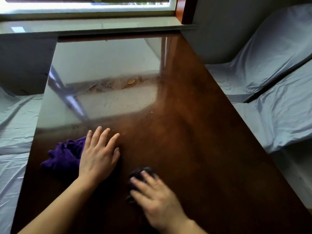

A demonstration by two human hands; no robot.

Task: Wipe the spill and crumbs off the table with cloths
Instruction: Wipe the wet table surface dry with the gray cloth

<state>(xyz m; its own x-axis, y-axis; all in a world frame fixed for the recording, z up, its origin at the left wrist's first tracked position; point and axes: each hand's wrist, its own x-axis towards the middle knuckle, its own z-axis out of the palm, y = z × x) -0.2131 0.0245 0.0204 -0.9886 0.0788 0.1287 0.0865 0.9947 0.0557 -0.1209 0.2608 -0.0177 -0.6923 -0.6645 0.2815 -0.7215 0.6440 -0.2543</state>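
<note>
A glossy dark wooden table (194,125) fills the view. Orange-brown crumbs and a smeared spill (128,83) lie across its middle, with a few stray crumbs (151,112) nearer to me. A purple cloth (65,155) lies bunched at the near left. My left hand (99,153) rests flat with fingers spread, its left side over the cloth's right edge. My right hand (152,191), blurred, presses on a dark cloth (141,172) bunched under its fingers on the near middle of the table.
Chairs draped in pale blue-grey sheets stand on the right (273,85) and on the left (13,132). A window sill (94,27) and a bright window run along the table's far end.
</note>
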